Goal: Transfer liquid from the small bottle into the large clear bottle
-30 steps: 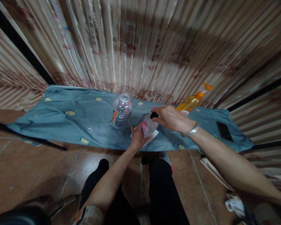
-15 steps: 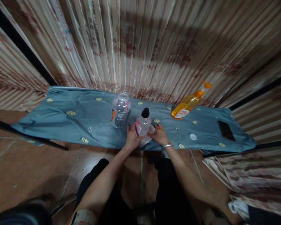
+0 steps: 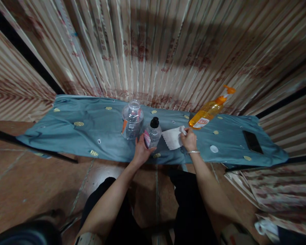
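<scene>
A clear pump bottle with a black top and a pink label stands near the table's front edge. Around its lower left side my left hand is closed, thumb across the front. My right hand pinches a corner of a white tissue, which hangs out flat to the left, apart from the bottle. Just left of the pump bottle stands a large clear plastic jar with an open mouth and an orange patch on its label. Beyond my right hand is a bottle of orange liquid with an orange pump.
A teal cloth with yellow prints covers the narrow table. A dark phone lies at the right end, and a small white disc lies closer in. Striped curtains hang behind, and black poles frame the sides.
My right hand has moved right, drawing the tissue off the pump bottle and spreading it out. My left hand still grips the bottle, which sits slightly further left.
</scene>
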